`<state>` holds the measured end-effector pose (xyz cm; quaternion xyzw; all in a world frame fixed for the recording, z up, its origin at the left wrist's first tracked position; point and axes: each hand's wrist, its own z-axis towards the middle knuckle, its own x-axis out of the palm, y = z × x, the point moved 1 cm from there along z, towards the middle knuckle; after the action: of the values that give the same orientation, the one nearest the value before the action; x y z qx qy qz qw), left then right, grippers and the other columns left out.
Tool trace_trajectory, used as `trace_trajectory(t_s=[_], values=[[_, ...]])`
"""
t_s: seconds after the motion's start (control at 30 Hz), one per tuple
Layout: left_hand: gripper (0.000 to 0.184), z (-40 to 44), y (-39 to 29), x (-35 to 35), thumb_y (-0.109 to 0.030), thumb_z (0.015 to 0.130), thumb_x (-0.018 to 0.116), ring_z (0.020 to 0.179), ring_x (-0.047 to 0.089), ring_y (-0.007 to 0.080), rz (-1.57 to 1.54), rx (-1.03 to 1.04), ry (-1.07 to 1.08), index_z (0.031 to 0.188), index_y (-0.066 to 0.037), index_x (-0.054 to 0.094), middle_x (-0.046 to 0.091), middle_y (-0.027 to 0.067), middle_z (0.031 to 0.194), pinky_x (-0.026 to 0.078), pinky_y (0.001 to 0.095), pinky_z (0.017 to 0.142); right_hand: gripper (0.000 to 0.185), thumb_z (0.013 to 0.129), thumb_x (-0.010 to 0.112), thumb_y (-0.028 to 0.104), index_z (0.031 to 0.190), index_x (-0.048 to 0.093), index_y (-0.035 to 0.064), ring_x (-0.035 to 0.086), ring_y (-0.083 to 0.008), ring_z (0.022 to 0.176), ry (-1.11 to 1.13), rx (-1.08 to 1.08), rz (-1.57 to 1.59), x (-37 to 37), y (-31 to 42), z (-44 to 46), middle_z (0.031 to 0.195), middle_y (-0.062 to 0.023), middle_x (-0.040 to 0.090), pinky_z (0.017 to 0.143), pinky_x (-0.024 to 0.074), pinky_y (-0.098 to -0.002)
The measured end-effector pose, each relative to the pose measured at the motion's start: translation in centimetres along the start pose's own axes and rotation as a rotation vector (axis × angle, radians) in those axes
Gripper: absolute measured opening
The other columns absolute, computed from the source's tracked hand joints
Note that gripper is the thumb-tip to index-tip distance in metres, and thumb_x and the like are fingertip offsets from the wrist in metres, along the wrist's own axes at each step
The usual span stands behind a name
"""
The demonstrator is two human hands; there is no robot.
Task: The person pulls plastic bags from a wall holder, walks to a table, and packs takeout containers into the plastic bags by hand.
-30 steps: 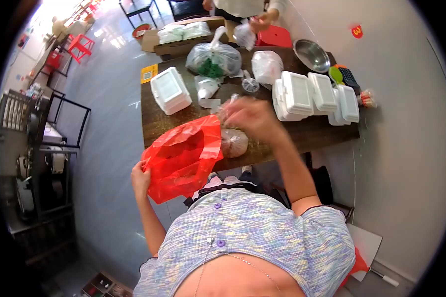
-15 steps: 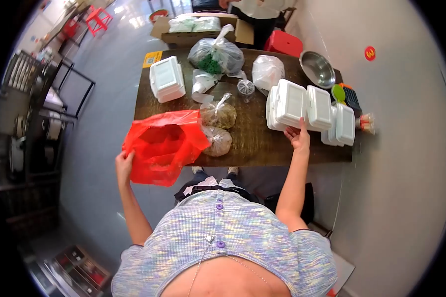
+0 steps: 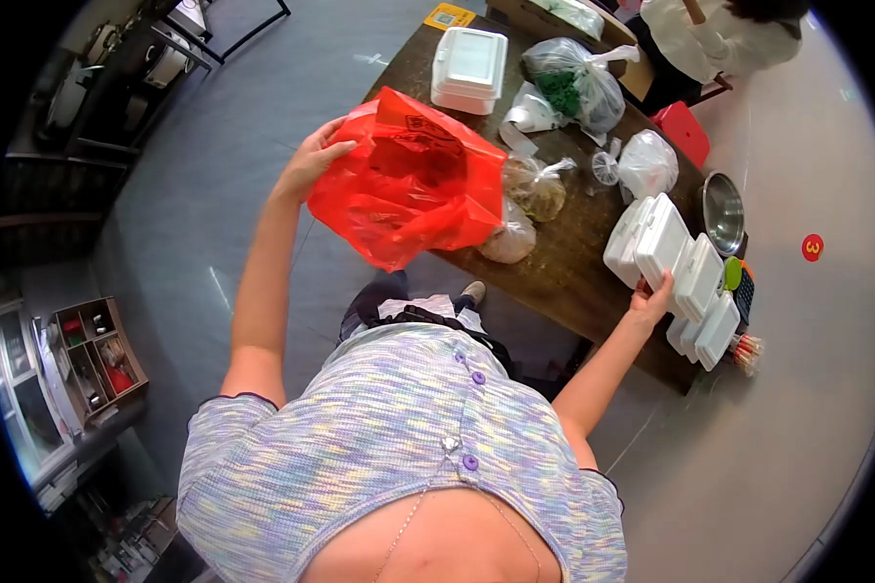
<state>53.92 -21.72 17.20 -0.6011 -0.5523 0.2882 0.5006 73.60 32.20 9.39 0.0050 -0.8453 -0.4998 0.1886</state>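
A red plastic bag hangs with its mouth spread wide at the table's near left side, its rim pinched by my left hand. To the right, my right hand grips the near end of a white lidded takeout box, thumb against its edge; the other fingers are partly hidden beneath. Similar boxes sit on both sides of it, among them one takeout box to its right. Two knotted clear bags with brownish contents, one of them a clear bag, lie beside the red bag.
On the wooden table are another takeout box, a clear bag with greens, a white bag, a steel bowl and bundled sticks. Another person is beyond the far edge, near a red stool.
The view has turned, so the table now appears slanted. My left hand has lifted the red bag farther forward. My right hand has closed more firmly around the takeout box's near end.
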Motion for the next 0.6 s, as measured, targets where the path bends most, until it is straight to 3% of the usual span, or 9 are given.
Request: trace_trajectory(t_s=[0.03,0.1,0.23,0.37,0.5,0.57,0.6], values=[[0.05,0.2,0.1,-0.5,-0.006,0.082,0.056,0.097,0.056,0.0156,-0.053,-0.015,0.009,0.127,0.0,0.036,0.054,0.0098,0.113,0.047,0.0288,0.083,0.058,0.069,0.069,0.021,0.119,0.044,0.0089,0.049,-0.024,0.096,0.012,-0.009,-0.003,0.0,-0.1,-0.8,0.11,-0.0065,0.05,0.073,0.0422,-0.0358],[0.049,1.0,-0.2,-1.2,-0.005,0.082,0.055,0.097,0.056,0.0154,-0.152,-0.035,0.028,0.127,0.0,0.036,0.054,0.0088,0.113,0.047,0.0289,0.083,0.062,0.073,0.063,0.02,0.127,0.036,0.003,0.046,-0.0259,0.107,0.266,-0.09,0.003,1.0,0.2,-5.1,0.118,-0.0095,0.047,0.086,0.0421,-0.0406],[0.049,1.3,0.7,-2.3,-0.007,0.083,0.055,0.098,0.055,0.014,-0.26,-0.089,0.073,0.128,-0.001,0.036,0.053,0.0076,0.113,0.047,0.0283,0.083,0.056,0.075,0.063,0.017,0.125,0.039,0.0056,0.047,-0.0237,0.112,0.578,0.15,0.049,7.0,-0.1,-17.8,0.122,-0.0088,0.047,0.093,0.0408,-0.043],[0.049,2.4,2.3,-3.4,-0.008,0.083,0.053,0.102,0.053,0.0169,-0.358,-0.121,0.018,0.128,-0.001,0.035,0.051,0.0096,0.117,0.046,0.0309,0.086,0.055,0.077,0.06,0.016,0.125,0.038,0.0006,0.047,-0.0235,0.112,0.616,0.503,0.058,12.9,-9.1,-27.0,0.123,-0.0108,0.047,0.093,0.0404,-0.041],[0.046,2.6,2.1,-5.2,-0.005,0.085,0.046,0.106,0.052,0.0208,-0.493,-0.125,-0.004,0.129,-0.001,0.035,0.049,0.0121,0.121,0.045,0.0333,0.09,0.05,0.076,0.061,0.015,0.119,0.043,-0.0009,0.05,-0.0213,0.107,0.704,0.774,-0.015,15.9,-19.0,-29.7,0.115,-0.0103,0.052,0.094,0.0393,-0.0358],[0.045,2.5,3.0,-6.1,-0.003,0.085,0.044,0.107,0.052,0.0213,-0.511,-0.137,-0.023,0.129,-0.001,0.034,0.048,0.0125,0.122,0.045,0.0337,0.09,0.045,0.077,0.061,0.015,0.116,0.044,0.0001,0.051,-0.0219,0.103,0.649,0.694,-0.062,16.9,-21.8,-29.2,0.109,-0.0094,0.054,0.091,0.0421,-0.0355],[0.045,2.2,3.2,-6.6,-0.003,0.085,0.043,0.107,0.052,0.0212,-0.521,-0.153,-0.039,0.129,-0.002,0.034,0.048,0.0124,0.122,0.045,0.0337,0.09,0.045,0.076,0.062,0.013,0.115,0.042,0.0035,0.052,-0.0238,0.101,0.587,0.645,-0.115,17.3,-22.4,-28.9,0.108,-0.0093,0.053,0.085,0.0457,-0.0403]])
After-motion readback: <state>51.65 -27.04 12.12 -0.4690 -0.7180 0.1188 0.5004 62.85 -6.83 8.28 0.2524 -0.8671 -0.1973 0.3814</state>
